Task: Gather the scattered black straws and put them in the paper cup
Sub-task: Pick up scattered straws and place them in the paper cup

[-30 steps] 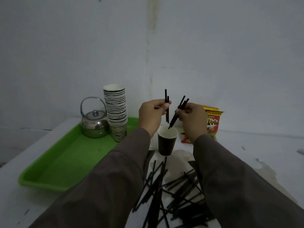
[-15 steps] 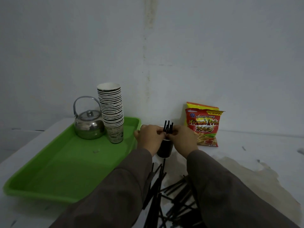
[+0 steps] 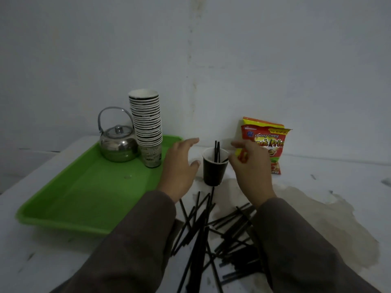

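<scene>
Both hands have let go since half a second ago, so the black straws (image 3: pixel 216 152) now stand nearly upright in the paper cup (image 3: pixel 214 169) on the bench (image 3: pixel 330 187), left hand (image 3: pixel 179 168) and right hand (image 3: pixel 251 170) flanking it, fingers spread, empty.

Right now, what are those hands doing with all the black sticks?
Those are black drinking straws, and a person is collecting them into the dark paper cup. A few straws stand in the cup. The left hand and right hand hover open on either side of it, holding nothing. A big pile of scattered straws lies on the white table in front of the cup, waiting to be picked up.
</scene>
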